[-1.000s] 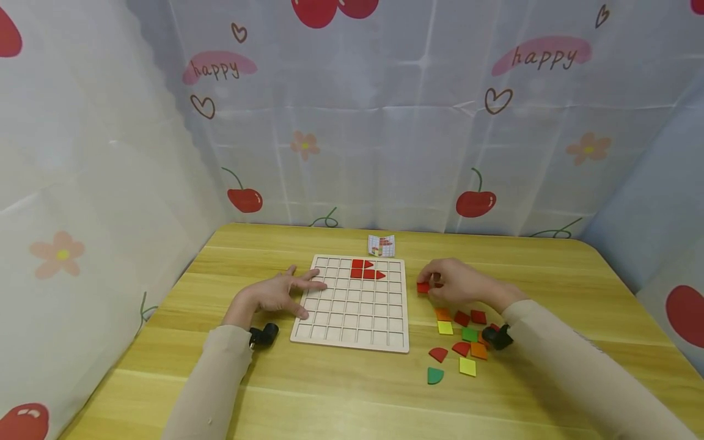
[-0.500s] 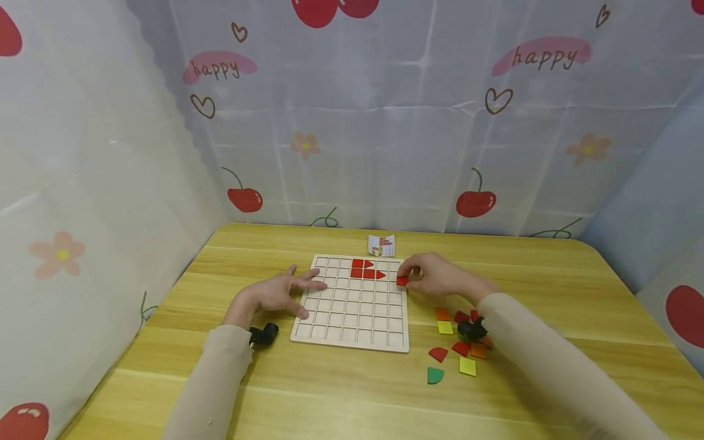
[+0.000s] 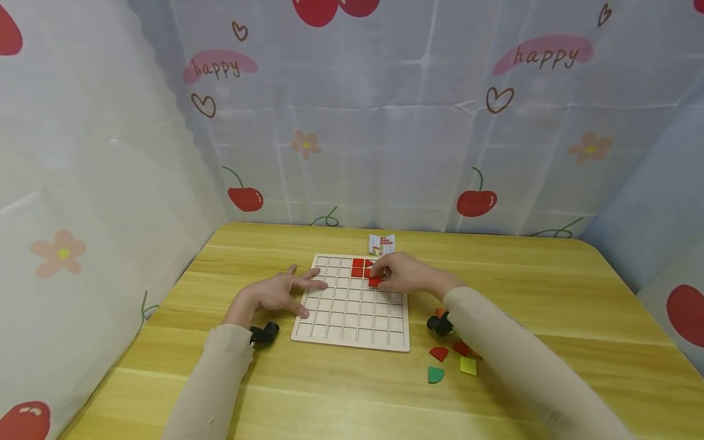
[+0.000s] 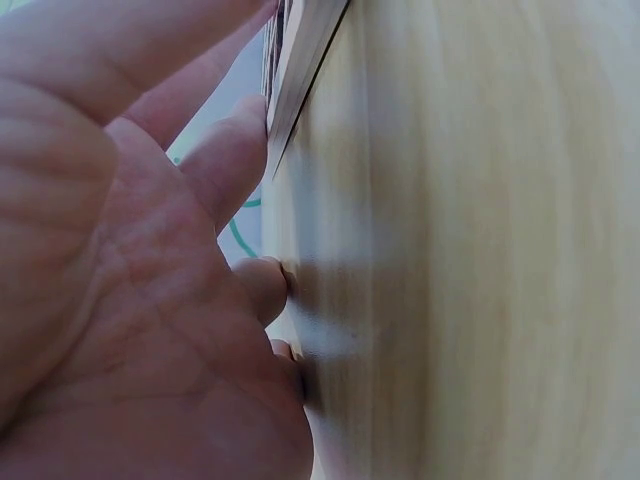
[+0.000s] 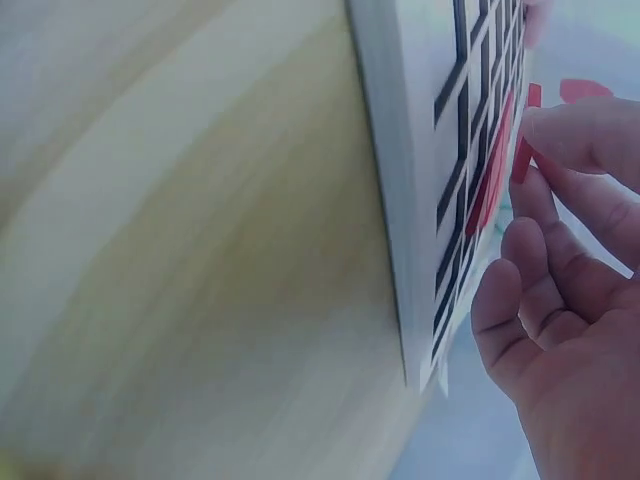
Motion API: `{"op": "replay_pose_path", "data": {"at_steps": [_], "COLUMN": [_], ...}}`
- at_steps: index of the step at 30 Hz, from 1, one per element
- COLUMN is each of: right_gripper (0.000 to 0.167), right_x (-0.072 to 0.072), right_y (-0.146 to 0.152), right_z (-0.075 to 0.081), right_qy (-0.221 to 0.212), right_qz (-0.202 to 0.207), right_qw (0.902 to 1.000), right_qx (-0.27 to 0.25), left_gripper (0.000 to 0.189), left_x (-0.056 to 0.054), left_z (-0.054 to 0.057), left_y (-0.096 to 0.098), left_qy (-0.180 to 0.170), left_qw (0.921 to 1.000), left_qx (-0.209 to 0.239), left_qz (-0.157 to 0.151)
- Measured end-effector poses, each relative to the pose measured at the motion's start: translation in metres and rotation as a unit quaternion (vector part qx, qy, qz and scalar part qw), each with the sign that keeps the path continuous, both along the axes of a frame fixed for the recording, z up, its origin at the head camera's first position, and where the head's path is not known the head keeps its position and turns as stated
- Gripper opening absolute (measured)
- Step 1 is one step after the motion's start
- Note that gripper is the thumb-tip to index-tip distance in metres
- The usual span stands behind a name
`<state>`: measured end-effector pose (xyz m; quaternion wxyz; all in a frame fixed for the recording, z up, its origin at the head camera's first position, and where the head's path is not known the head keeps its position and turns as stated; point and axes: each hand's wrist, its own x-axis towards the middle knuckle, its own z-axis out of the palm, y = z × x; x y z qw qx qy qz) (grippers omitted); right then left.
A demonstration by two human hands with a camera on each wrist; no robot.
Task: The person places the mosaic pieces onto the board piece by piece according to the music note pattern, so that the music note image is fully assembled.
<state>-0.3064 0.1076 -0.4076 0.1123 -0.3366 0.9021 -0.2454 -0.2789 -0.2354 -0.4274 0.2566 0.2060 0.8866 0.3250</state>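
A pale wooden grid board (image 3: 335, 321) lies on the table. My left hand (image 3: 275, 293) rests at its left edge with fingers spread, some fingertips and the thumb on the board; in the left wrist view its palm (image 4: 170, 330) faces the camera beside the board's side. With thumb and finger, my right hand (image 3: 405, 273) pinches a red square tile (image 3: 374, 283) over the upper right of the grid. The right wrist view shows that tile edge-on, tilted, just above the board. Red tiles (image 3: 358, 267) fill several cells near the top; the right hand partly covers the pointed ones.
A small printed pattern card (image 3: 382, 244) lies behind the board. Right of the board are loose tiles: a red quarter circle (image 3: 438, 354), a green quarter circle (image 3: 436, 374), a yellow square (image 3: 468, 366) and others partly hidden under the right forearm. A patterned curtain (image 3: 352, 153) stands behind the table.
My right hand has carried the red square tile leftward from beside the board to over the grid, below the red tiles there. The left hand has stayed in place.
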Motion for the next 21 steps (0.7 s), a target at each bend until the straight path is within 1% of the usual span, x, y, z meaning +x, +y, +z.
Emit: {"op": "replay_pose_path", "data": {"at_steps": [5,9,12,16,21], "right_gripper": [0.017,0.017,0.020,0.021,0.016], "right_x": [-0.002,-0.003,-0.002,0.001,0.003], "right_y": [-0.017,-0.028,-0.033,-0.040,-0.045], "right_z": [-0.002,-0.003,-0.004,-0.003,-0.003], "right_qy": [0.001,0.006,0.011,0.008,0.017], "right_qz": [0.017,0.020,0.020,0.020,0.019], "right_qw": [0.9998,0.9995,0.9991,0.9994,0.9993], "right_qx": [0.003,0.022,0.034,0.027,0.029], "left_gripper": [0.070,0.070,0.071,0.071,0.071], "left_x": [0.001,0.001,0.001,0.000,0.000], "left_z": [0.002,0.003,0.003,0.002,0.002], "left_y": [0.001,0.001,0.001,0.001,0.000], "left_qy": [0.002,0.000,-0.002,-0.001,0.002], "left_qw": [1.0000,1.0000,1.0000,1.0000,1.0000], "left_qx": [-0.006,-0.006,-0.003,-0.002,-0.001], "left_qz": [-0.001,-0.003,-0.005,-0.003,-0.003]}}
